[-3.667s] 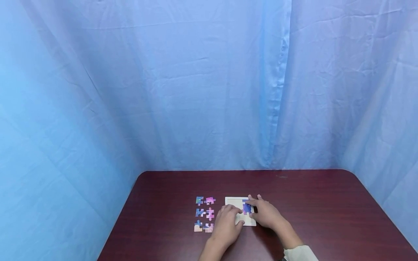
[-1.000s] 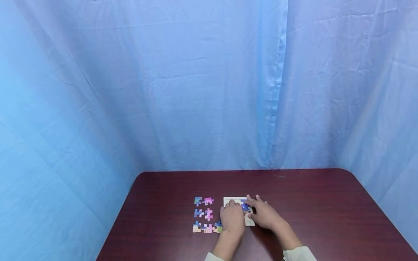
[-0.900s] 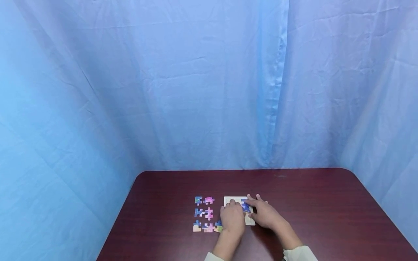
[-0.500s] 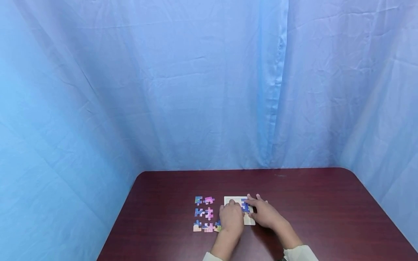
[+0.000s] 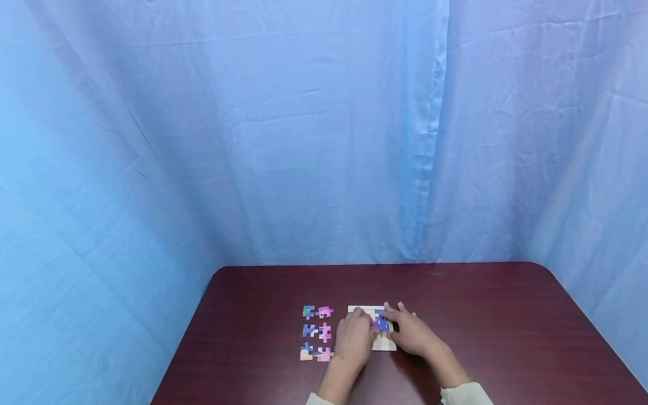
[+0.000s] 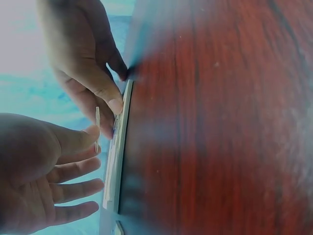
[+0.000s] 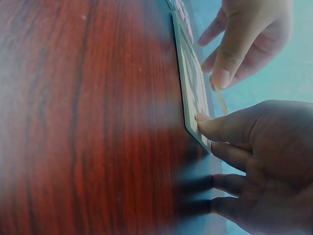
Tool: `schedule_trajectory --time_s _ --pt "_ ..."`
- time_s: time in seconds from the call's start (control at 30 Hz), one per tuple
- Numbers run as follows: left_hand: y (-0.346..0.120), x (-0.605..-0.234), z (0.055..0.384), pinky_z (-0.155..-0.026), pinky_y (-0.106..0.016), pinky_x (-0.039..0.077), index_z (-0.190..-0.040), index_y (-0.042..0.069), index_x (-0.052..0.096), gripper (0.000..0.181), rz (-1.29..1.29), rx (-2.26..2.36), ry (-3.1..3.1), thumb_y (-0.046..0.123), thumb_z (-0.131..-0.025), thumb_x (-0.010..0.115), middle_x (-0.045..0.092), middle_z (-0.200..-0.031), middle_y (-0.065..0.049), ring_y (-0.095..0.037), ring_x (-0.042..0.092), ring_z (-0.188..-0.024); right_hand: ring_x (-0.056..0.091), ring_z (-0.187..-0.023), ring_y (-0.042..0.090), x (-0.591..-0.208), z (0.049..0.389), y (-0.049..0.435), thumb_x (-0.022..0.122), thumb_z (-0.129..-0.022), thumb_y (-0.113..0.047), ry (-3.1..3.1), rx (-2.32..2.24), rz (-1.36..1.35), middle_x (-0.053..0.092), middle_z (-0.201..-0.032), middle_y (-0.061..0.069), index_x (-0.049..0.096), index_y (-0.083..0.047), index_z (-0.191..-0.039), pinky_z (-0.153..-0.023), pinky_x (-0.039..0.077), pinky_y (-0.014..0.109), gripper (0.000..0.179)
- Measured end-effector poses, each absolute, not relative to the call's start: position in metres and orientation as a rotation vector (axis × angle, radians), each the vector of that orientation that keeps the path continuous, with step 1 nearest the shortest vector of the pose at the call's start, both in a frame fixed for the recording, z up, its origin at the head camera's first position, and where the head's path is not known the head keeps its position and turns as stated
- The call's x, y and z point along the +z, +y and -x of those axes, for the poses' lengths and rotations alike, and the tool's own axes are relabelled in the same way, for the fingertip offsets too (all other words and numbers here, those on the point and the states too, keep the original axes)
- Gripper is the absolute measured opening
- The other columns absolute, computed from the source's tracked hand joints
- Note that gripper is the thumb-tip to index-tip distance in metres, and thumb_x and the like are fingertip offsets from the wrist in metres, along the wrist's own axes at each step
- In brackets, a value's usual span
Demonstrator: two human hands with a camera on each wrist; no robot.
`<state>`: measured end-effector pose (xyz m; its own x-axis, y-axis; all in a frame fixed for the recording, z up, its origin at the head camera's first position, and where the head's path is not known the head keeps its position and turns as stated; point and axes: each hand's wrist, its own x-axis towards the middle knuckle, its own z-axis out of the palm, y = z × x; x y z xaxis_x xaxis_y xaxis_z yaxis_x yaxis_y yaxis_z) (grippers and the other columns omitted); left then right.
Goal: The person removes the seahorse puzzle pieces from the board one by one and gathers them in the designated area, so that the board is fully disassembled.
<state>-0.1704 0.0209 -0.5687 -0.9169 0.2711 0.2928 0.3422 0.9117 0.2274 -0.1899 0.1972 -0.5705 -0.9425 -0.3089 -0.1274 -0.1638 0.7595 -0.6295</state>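
A pale wooden puzzle tray lies flat on the table, with blue jigsaw pieces at its upper right. Over the tray's left part is my left hand, hiding much of it. Thumb and finger of that hand pinch a thin jigsaw piece, seen edge-on just above the tray; the other fingers are spread. My right hand rests on the tray's right side, its thumb touching the board and its fingers fairly straight and apart.
Several loose jigsaw pieces lie in rows left of the tray; the left hand partly covers one in the lowest row. The dark red table has a rounded far edge. Blue curtains hang behind and on both sides.
Since half a second ago, my left hand has drawn slightly left and its thumb shows again. It now covers more of the lowest row. The right hand stays on the tray's right side.
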Motion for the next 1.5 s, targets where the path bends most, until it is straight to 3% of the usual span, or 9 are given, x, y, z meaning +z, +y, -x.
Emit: schedule_trajectory --time_s 0.5,1.13,1.5 --pt "0.002 -0.56 0.165 -0.086 -0.039 0.055 -0.093 0.013 0.079 0.017 0.396 -0.496 -2.804 0.028 -0.088 0.084 0.068 -0.103 -0.002 -0.023 0.066 -0.1 0.026 -0.156 0.057 -0.572 0.189 0.197 0.074 -0.092 -0.005 2.756 -0.957 0.388 0.046 -0.163 0.022 0.063 -0.003 -0.144 -0.12 0.023 0.079 0.052" --pt "-0.014 -0.559 0.163 -0.087 -0.042 0.053 -0.093 0.01 0.078 0.016 0.338 -0.594 -2.811 0.024 -0.088 0.084 0.069 -0.108 -0.004 -0.023 0.064 -0.102 0.027 -0.156 0.055 -0.574 0.189 0.197 0.074 -0.093 -0.005 2.769 -0.94 0.373 0.046 -0.163 0.021 0.064 -0.002 -0.143 -0.12 0.024 0.078 0.052" --pt "-0.024 -0.558 0.16 -0.084 -0.04 0.05 -0.092 0.011 0.078 0.013 0.292 -0.628 -2.817 0.022 -0.088 0.084 0.067 -0.103 -0.001 -0.021 0.063 -0.098 0.025 -0.158 0.054 -0.573 0.188 0.198 0.073 -0.094 -0.005 2.75 -0.951 0.36 0.045 -0.165 0.02 0.062 -0.003 -0.145 -0.122 0.022 0.077 0.052"
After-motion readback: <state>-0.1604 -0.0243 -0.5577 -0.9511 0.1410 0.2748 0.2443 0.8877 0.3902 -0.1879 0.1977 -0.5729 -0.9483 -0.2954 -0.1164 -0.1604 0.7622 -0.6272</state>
